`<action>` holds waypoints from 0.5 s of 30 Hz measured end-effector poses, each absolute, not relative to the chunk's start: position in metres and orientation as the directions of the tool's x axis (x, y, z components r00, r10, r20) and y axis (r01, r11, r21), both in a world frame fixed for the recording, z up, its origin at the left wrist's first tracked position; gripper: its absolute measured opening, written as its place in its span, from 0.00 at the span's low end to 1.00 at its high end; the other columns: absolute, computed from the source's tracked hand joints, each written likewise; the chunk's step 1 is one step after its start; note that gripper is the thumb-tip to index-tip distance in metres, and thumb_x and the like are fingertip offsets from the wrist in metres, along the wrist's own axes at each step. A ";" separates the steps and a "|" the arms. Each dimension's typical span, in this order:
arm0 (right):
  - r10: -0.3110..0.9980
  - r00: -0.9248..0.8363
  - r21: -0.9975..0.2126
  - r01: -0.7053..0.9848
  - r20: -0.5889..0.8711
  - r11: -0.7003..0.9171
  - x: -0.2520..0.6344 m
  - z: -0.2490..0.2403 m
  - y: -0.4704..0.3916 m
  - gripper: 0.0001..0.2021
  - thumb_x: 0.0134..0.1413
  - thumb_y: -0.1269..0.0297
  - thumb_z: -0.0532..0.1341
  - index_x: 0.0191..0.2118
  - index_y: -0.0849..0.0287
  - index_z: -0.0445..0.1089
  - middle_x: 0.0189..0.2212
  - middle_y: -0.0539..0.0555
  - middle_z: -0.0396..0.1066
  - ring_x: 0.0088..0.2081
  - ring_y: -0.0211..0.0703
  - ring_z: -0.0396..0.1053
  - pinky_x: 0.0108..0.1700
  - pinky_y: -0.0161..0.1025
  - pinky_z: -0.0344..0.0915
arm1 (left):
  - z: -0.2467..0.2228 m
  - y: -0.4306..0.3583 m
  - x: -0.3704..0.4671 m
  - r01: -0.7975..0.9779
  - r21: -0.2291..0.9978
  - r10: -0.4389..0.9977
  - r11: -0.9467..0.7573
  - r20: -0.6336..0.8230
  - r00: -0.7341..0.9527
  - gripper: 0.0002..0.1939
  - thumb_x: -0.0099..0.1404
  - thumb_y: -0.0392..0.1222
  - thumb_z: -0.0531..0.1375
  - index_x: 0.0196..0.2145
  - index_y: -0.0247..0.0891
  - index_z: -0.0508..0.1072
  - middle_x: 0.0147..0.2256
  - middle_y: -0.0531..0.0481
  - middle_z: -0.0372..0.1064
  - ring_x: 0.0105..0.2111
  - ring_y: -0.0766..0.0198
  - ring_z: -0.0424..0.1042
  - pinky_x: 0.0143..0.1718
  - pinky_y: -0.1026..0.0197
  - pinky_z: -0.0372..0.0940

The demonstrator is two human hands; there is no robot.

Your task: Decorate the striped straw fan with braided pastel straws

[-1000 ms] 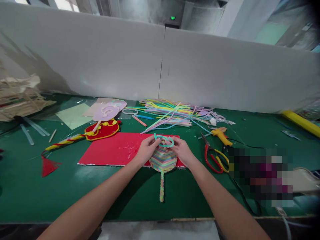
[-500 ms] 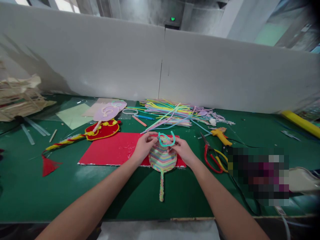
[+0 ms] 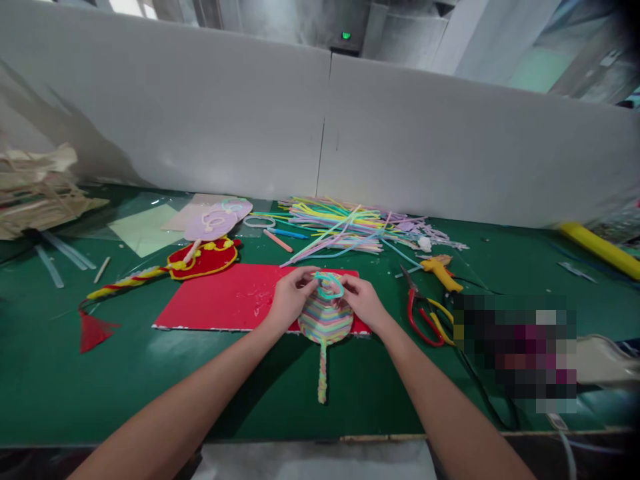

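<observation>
A turquoise pipe cleaner (image 3: 336, 293), bent into a loop with a curl inside, is pinched between both hands. My left hand (image 3: 294, 291) grips its left side with closed fingers, and my right hand (image 3: 364, 298) has its right side between thumb and fingers. Directly below them lies a round fan (image 3: 326, 323) with pastel zigzag stripes and a twisted handle pointing toward me. The loop covers the fan's upper part, so I cannot tell whether they touch. Beneath the fan is a red board (image 3: 215, 300).
Pastel pipe cleaners (image 3: 335, 223) lie piled at the back. Red-handled scissors (image 3: 423, 317) and a yellow glue gun (image 3: 441, 275) sit to the right. A red fan (image 3: 205, 259) with a tassel and a lilac fan (image 3: 213, 222) lie left.
The free right end of the turquoise pipe cleaner, which stuck upward, is now bent round so the outline looks closed. My right hand has shifted slightly; the fan stays in place.
</observation>
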State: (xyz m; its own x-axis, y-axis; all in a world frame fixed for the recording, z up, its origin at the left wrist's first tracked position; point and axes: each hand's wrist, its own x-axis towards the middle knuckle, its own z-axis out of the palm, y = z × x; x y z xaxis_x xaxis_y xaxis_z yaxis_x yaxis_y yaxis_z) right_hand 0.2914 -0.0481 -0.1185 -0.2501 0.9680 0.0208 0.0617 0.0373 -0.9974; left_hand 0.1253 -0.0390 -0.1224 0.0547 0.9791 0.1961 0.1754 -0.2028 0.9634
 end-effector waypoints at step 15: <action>0.970 -0.241 -1.000 0.015 -0.021 -0.018 0.300 -0.127 -0.043 0.15 0.45 0.50 0.60 0.26 0.58 0.65 0.16 0.47 0.66 0.17 0.37 0.64 0.21 0.34 0.63 | -0.123 -0.035 0.123 0.054 0.994 0.981 -0.097 0.086 0.173 0.14 0.53 0.49 0.59 0.30 0.35 0.72 0.27 0.51 0.70 0.27 0.66 0.67 0.29 0.65 0.62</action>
State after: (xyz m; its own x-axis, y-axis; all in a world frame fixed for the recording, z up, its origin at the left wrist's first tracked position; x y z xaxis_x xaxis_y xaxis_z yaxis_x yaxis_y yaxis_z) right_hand 0.3004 -0.0433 -0.1266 -0.2413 0.9702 -0.0214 0.0153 -0.0182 -0.9997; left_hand 0.1231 -0.0345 -0.1227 0.1728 0.9812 0.0861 0.0545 -0.0968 0.9938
